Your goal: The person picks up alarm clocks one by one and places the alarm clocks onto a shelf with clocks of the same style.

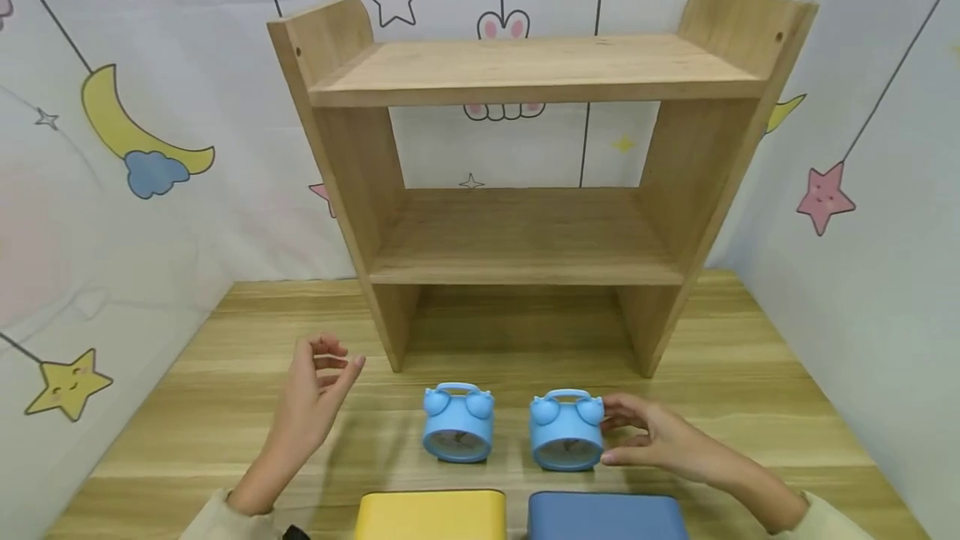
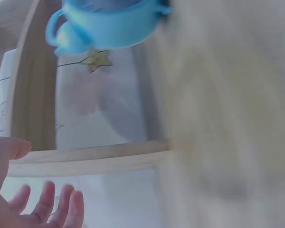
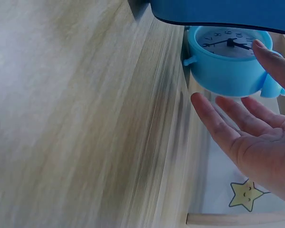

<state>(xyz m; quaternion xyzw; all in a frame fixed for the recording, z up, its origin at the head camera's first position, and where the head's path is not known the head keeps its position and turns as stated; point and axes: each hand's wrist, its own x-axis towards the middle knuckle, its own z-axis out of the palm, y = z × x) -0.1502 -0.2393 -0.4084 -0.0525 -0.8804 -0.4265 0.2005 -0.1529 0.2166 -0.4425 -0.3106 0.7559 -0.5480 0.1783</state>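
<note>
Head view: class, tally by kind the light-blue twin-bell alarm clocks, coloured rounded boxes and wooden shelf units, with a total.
Light-blue twin-bell alarm clocks (left clock, right clock): 2
Rounded boxes (yellow box, blue box): 2
Wooden shelf unit: 1
Total: 5

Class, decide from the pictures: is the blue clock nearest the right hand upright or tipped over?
Upright: the blue clock stands on the table with its handle and twin bells on top.

A wooden shelf unit [image 1: 528, 236] stands at the upper centre of the frame on a wood-grained tabletop [image 1: 187, 407], enclosed by white walls [image 1: 247, 207] printed with a yellow moon [image 1: 112, 111] at upper left.
</note>
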